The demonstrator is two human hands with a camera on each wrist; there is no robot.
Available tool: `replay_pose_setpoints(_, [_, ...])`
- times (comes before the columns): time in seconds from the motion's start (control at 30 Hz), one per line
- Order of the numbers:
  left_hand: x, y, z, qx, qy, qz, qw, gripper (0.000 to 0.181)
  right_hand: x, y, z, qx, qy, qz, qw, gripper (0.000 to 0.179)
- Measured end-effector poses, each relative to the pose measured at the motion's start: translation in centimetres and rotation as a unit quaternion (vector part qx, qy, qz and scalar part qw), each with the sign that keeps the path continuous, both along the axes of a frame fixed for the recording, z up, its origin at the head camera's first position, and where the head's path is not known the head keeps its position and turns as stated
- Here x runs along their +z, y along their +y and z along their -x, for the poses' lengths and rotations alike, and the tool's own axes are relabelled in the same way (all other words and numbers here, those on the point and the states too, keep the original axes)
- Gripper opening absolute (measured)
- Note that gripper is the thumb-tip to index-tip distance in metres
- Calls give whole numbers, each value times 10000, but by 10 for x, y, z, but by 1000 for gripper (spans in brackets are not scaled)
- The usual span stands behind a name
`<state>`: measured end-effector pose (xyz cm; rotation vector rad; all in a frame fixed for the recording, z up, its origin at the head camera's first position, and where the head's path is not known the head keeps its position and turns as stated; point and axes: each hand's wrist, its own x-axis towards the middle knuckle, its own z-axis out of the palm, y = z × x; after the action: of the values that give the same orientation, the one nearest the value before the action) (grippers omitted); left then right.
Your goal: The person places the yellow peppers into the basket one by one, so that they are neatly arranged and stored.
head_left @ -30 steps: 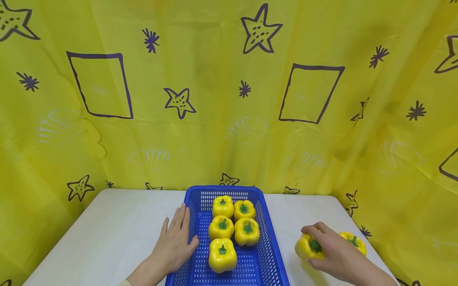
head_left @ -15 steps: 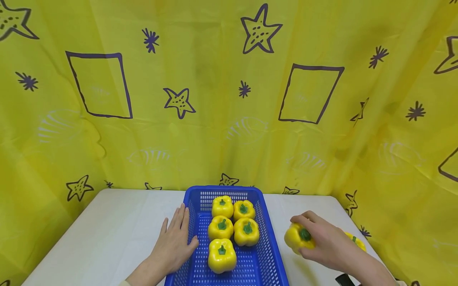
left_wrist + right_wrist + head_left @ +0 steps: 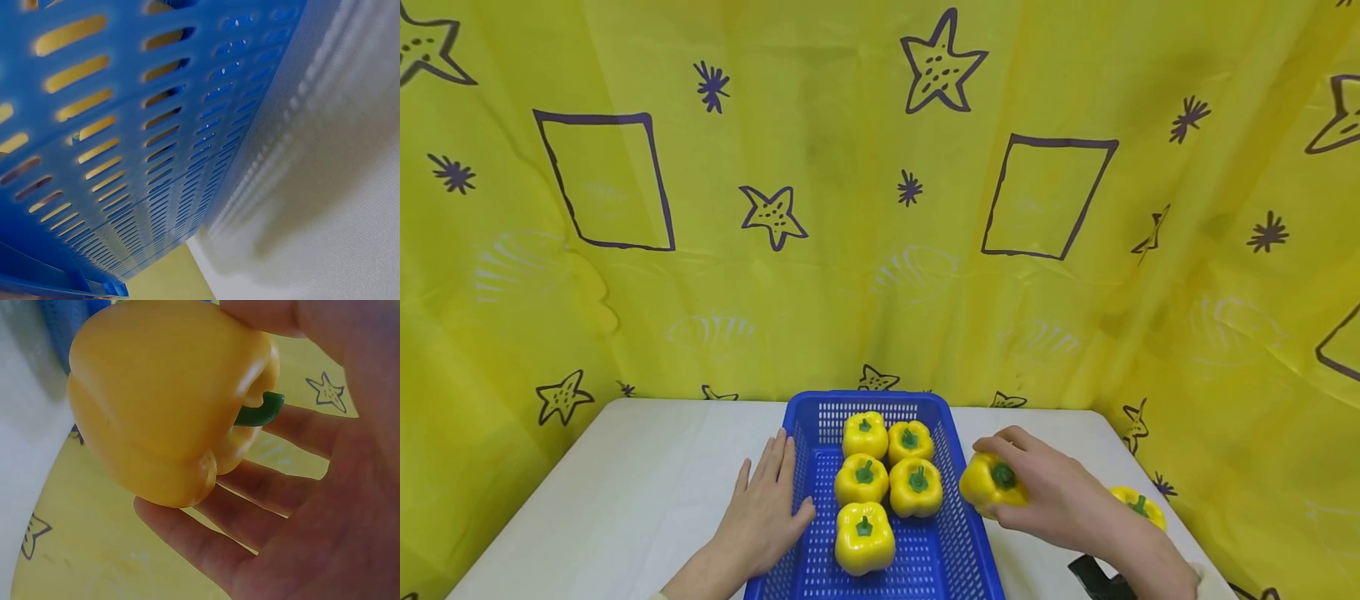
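My right hand (image 3: 1047, 487) grips a yellow bell pepper (image 3: 988, 482) with a green stem, held at the right rim of the blue basket (image 3: 964, 500). In the right wrist view the thumb and fingers curl round the pepper (image 3: 169, 400), its stem toward the palm. My left hand (image 3: 763, 508) lies with fingers straight along the basket's left rim. Several yellow bell peppers stand stem up inside the basket, the nearest pepper (image 3: 865, 540) at the front of the group. In the left wrist view the slotted basket wall (image 3: 137, 137) fills most of the picture.
Another yellow bell pepper (image 3: 1138, 507) lies on the white table (image 3: 625, 483) at the right, partly behind my right forearm. A black object (image 3: 1097, 577) shows under that forearm. A yellow patterned curtain (image 3: 835, 292) hangs behind and beside the table.
My right hand has carried the bell pepper left from over the right part of the table to the basket's right rim. The left hand stays in place.
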<state>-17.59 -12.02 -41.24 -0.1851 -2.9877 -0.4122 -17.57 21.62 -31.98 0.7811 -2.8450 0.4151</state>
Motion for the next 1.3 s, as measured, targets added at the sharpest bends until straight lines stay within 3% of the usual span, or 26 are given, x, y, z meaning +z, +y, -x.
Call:
replay_pose_setpoints(0.23, [0, 0, 0, -5, 83, 0, 10000, 79, 1, -17, -1, 261, -167, 9, 9995, 48])
replay_pose_setpoints(0.5, [0, -1, 1, 8, 130, 22, 9999, 79, -4, -36, 0, 762, 72, 33, 9971, 53])
replay_pose_setpoints(1.17, [-1, 1, 1, 21, 141, 13, 9999, 79, -38, -53, 2, 1342, -1069, -142, 9851, 51])
replay_pose_setpoints(1.3, [-1, 0, 0, 20, 117, -20, 9999, 79, -44, -54, 4, 1472, -1018, -184, 9837, 49])
